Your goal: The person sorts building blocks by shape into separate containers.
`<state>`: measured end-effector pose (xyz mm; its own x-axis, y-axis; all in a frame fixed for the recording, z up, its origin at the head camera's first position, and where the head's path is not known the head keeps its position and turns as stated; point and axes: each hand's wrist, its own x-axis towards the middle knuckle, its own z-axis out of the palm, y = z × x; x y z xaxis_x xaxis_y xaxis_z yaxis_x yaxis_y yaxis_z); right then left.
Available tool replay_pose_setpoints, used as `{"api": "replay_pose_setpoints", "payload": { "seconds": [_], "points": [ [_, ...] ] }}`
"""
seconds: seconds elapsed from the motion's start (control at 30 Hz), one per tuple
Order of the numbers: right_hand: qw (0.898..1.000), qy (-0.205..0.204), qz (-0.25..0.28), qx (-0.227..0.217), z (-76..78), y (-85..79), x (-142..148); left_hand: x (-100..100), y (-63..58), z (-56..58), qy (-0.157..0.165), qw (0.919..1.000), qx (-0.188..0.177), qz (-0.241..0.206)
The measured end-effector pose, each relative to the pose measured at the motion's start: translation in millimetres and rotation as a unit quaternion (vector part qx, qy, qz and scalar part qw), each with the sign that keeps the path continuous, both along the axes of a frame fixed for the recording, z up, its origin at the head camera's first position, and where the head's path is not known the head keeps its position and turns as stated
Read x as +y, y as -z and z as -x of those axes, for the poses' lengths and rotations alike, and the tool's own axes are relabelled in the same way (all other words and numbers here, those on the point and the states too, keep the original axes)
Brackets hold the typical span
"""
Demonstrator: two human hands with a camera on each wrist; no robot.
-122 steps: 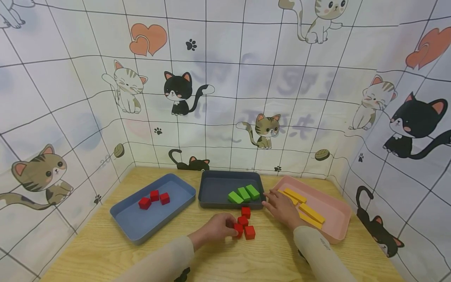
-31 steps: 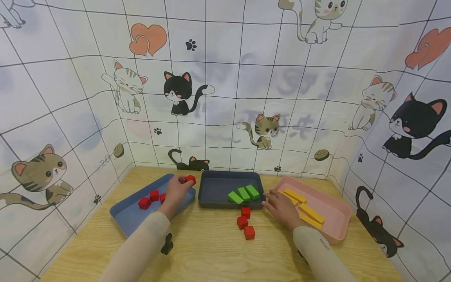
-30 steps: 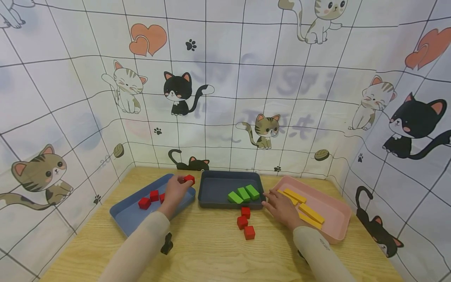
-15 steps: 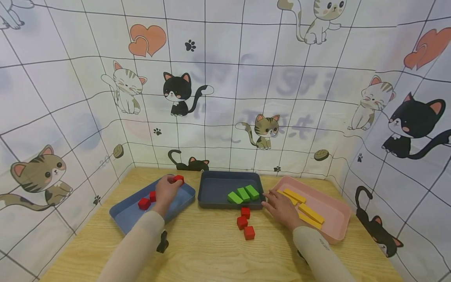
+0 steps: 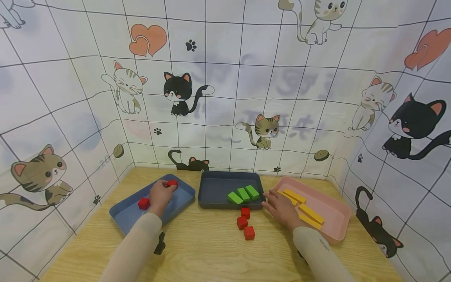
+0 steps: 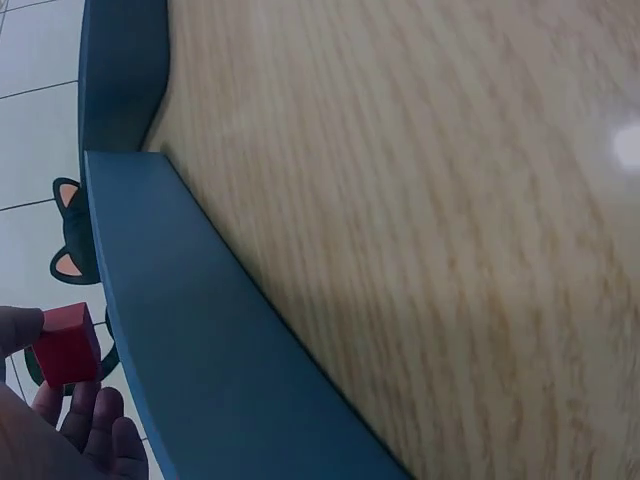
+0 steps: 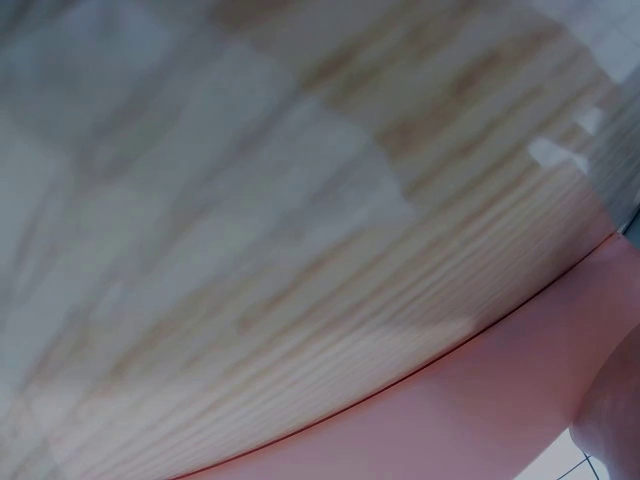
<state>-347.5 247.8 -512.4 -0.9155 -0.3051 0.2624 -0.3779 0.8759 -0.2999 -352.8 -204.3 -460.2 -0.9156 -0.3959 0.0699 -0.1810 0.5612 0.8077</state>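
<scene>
In the head view my left hand [image 5: 160,197] is over the blue tray [image 5: 130,221], pinching a red cube [image 5: 172,183] between thumb and fingers. The left wrist view shows this red cube [image 6: 68,345] at the fingertips, beyond the tray's wall [image 6: 215,350]. Another red cube [image 5: 143,203] lies in the tray to the left of the hand, which hides the others there. My right hand [image 5: 282,207] rests, fingers extended, by the near left edge of the pink tray [image 5: 338,215], its fingertips near the corner of the dark tray [image 5: 215,188].
Several green blocks [image 5: 243,194] lie in the dark tray. On the wooden table [image 5: 218,258] before it sit three red cubes [image 5: 242,223]. Several yellow bars [image 5: 311,213] lie in the pink tray. A cat-patterned sheet [image 5: 225,86] stands behind and at both sides.
My left hand took a red cube from the group on the table and carried it left over the blue tray, then further left and slightly lower. The right hand has stayed put.
</scene>
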Motion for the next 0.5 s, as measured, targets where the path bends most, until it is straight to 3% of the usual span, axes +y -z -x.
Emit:
{"api": "replay_pose_setpoints", "payload": {
  "seconds": [0.3,0.5],
  "points": [
    [1.0,-0.006,0.004,0.004,0.5,1.4,1.9,-1.6,7.9,-1.1,0.028,0.9993,-0.009,0.021],
    [1.0,-0.007,0.0,0.004,1.6,2.0,2.4,1.3,9.1,-1.6,0.027,0.9988,-0.023,0.035]
  ]
}}
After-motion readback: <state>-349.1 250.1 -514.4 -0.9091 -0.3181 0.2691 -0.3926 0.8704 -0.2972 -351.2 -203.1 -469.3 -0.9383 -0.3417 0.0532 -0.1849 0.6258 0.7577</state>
